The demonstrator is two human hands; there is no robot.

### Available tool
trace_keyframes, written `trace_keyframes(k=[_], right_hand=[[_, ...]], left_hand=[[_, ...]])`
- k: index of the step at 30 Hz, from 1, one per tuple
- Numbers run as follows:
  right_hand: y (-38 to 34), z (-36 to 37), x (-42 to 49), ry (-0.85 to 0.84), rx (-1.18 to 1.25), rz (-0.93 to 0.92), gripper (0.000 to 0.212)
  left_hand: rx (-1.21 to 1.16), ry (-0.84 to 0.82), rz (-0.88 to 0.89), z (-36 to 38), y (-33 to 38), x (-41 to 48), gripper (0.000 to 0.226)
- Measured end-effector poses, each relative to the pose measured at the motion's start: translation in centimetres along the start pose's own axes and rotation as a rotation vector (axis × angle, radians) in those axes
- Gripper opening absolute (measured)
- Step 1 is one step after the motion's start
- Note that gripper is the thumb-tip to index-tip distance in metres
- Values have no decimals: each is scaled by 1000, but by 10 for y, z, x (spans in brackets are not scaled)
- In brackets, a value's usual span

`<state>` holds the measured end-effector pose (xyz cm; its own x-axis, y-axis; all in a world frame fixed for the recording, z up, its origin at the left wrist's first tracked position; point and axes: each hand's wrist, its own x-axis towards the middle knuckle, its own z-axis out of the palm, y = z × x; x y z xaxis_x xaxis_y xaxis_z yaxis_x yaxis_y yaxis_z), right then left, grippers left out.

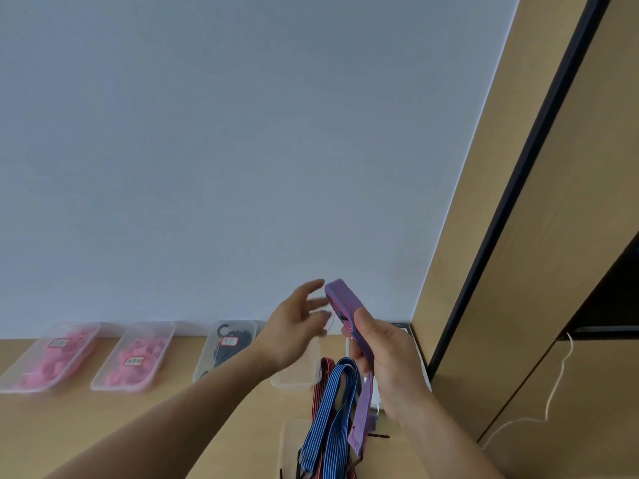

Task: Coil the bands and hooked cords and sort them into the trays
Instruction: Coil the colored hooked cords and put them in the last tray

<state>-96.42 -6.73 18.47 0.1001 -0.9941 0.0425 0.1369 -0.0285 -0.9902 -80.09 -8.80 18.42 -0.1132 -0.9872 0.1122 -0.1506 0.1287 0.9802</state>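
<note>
Now, room: a white wall [242,150] rises behind the wooden table [207,426]; a wood panel [501,271] closes the right side
Far edge: left pink-band tray [20,375], second pink-band tray [103,378], hooked-cord tray [204,368] and a clear tray [297,382] stand in a row
Right hand [387,368]: thumb and curled fingers grip the purple striped band [340,299], loop up, tail hanging
Left hand [294,326]: fingers spread wide, holding nothing, just beside the loop
Below the hands: blue striped band [332,409] and red striped band [320,375] lie over a near tray [287,440]
</note>
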Motion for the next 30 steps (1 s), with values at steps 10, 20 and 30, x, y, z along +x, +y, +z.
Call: trace_keyframes(k=[10,20,30], right_hand=[[12,3,3,-6,-133,-45,52],[15,2,-1,19,-57,82,41],[6,-3,-5,-36,15,93,84]], left_hand=[[-318,-73,-207,0,24,-1,48],[225,107,267,7,13,-2,52],[874,192,747,4,-4,-3,49]])
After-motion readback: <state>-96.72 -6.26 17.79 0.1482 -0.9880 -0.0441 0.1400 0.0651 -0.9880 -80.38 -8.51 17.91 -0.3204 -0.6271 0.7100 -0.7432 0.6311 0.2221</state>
